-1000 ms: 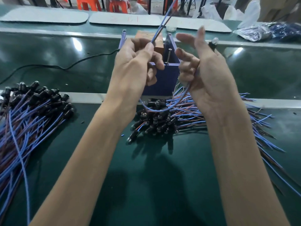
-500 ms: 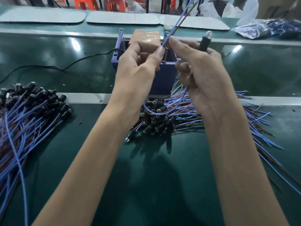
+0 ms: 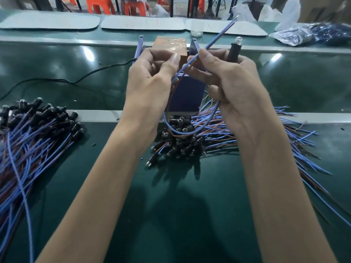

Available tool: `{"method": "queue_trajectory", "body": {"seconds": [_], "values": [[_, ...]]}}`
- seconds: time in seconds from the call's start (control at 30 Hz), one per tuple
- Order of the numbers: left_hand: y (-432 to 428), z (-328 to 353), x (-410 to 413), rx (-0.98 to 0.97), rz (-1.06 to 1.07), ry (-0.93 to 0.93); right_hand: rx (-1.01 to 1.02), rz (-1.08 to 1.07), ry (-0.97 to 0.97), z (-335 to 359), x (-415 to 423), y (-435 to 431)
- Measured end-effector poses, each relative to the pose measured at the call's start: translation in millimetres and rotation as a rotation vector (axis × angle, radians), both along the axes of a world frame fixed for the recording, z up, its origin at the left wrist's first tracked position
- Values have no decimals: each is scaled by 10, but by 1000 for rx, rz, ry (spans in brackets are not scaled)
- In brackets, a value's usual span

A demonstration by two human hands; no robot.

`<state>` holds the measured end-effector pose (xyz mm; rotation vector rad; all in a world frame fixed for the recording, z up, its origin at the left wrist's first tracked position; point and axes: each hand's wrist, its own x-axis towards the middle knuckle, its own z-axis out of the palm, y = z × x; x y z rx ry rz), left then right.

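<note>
Holding: right hand grips a small black lamp upright in its curled fingers, bulb on top; its thumb and forefinger also pinch the blue wire, whose bare tip points up and away
Other hand: left hand sits close beside the right, almost touching, fingers curled; the blue wire and a thin brown wire run in under its thumb, so it seems to pinch them
Wire path: both wires sag in a loop between the hands, above the middle pile of lamps
Done: judging by the left pile, laid fairly neatly, many lamps are already handled
Remaining: this lamp looks midway, its wires being straightened or paired; the middle pile is large, so plenty is left
Hidden: the left thumb covers the exact pinch; the blue box is mostly behind the hands, its inside unseen; the left pile and the wires at the right are cut off by the picture's edges
</note>
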<state>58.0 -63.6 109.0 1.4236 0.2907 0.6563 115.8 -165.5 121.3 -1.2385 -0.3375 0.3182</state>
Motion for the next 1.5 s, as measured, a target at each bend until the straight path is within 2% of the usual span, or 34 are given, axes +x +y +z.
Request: {"method": "queue_trajectory", "body": {"seconds": [0.17, 0.37, 0.73, 1.17, 1.5], "values": [[51, -4, -22, 151, -92, -8, -67, -22, -56, 5, -17, 15], [212, -5, -54, 285, -55, 51, -78, -53, -36, -2, -4, 35], [542, -149, -31, 478, 285, 184, -41, -285, 6, -115, 217, -76], [545, -236, -16, 448, 266, 398, -303, -190, 29, -346, 360, -84], [571, -176, -70, 433, 179, 425, -267, -151, 29, -367, 408, -78]]}}
